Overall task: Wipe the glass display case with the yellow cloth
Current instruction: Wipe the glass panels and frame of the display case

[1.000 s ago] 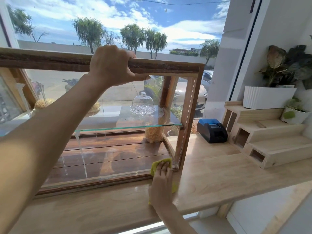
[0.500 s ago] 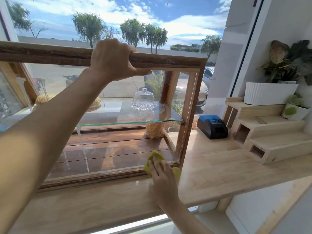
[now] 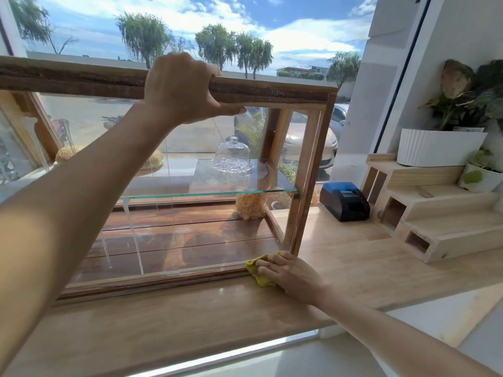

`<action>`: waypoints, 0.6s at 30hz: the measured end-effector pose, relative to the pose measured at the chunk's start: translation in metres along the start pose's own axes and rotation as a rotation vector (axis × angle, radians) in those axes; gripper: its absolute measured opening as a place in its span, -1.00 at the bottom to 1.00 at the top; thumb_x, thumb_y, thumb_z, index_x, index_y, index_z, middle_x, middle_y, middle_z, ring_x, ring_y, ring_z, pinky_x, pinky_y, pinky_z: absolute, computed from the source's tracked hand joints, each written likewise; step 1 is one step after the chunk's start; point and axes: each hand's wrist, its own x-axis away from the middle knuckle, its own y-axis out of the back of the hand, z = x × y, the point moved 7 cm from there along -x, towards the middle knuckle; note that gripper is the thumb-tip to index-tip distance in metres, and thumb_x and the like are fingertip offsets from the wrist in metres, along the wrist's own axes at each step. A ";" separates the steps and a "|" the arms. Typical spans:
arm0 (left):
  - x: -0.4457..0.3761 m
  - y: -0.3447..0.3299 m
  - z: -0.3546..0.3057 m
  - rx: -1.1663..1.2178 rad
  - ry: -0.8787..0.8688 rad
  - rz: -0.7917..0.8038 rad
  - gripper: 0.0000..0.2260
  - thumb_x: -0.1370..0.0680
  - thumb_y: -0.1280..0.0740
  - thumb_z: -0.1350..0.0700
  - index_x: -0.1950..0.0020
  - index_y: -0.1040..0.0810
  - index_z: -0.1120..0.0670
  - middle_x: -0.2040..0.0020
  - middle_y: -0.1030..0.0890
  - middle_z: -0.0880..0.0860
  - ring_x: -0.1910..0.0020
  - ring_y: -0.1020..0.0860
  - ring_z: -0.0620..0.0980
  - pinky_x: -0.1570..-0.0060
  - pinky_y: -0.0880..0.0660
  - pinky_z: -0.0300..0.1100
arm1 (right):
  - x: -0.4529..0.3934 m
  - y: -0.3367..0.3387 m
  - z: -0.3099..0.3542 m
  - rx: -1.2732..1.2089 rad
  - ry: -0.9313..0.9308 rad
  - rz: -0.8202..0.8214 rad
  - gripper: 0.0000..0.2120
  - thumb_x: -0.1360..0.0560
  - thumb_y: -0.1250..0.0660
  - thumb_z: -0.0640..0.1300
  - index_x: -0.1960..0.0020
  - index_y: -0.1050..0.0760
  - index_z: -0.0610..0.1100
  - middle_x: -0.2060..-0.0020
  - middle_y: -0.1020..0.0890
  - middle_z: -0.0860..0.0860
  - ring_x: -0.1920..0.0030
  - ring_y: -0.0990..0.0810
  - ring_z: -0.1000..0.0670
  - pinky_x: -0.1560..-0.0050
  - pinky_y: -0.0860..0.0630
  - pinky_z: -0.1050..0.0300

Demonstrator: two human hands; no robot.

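1. Pale wooden counter runs under a big window showing trees, sky and a parked car outside.
2. On it stands the glass display case, framed in darker wood, with a glass shelf halfway up.
3. My left hand is clamped over the case's top rail, fingers curled over the back, thumb pressed under the front edge.
4. My right hand lies flat, fingers together, pressing the yellow cloth against the case's bottom front rail near its right corner, where the rail meets the counter.
5. Most of the cloth is hidden beneath my palm; only its left part shows.
6. My left forearm crosses in front of the case's left half and blocks much of that glass.
7. Inside, a clear glass dome sits on the shelf, and a straw-coloured bundle stands on the floor below it.
8. To the right, apart from the case, sit a black and blue printer, a stepped wooden stand and a white planter with leafy plants.
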 end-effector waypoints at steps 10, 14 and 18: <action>0.000 0.000 -0.001 0.006 -0.009 0.006 -0.13 -0.25 -0.01 -0.58 0.04 -0.65 0.13 0.54 -0.38 0.04 0.47 -0.40 0.02 0.32 -0.37 -0.19 | 0.038 0.000 -0.019 0.058 -0.355 -0.059 -0.64 -0.19 -0.60 -0.17 0.07 -0.58 -0.11 0.11 -0.67 -0.03 0.15 -0.62 -0.02 0.19 -0.56 0.12; 0.000 0.001 -0.001 0.016 -0.005 -0.011 -0.16 -0.25 -0.02 -0.58 0.05 -0.66 0.10 0.51 -0.48 0.07 0.46 -0.41 0.01 0.31 -0.36 -0.20 | 0.036 0.014 -0.007 -0.042 -0.599 -0.175 -0.63 -0.14 -0.62 -0.20 0.09 -0.62 -0.13 0.19 -0.68 -0.02 0.17 -0.62 -0.02 0.22 -0.57 0.12; 0.001 0.001 0.001 0.018 0.011 -0.043 -0.16 -0.24 -0.02 -0.58 0.05 -0.66 0.08 0.44 -0.56 0.11 0.44 -0.41 0.02 0.31 -0.36 -0.19 | 0.041 0.040 -0.014 -0.166 -0.773 -0.447 -0.56 -0.29 -0.38 -0.26 -0.18 -0.57 -0.24 -0.10 -0.64 -0.09 -0.07 -0.53 -0.05 0.06 -0.58 0.03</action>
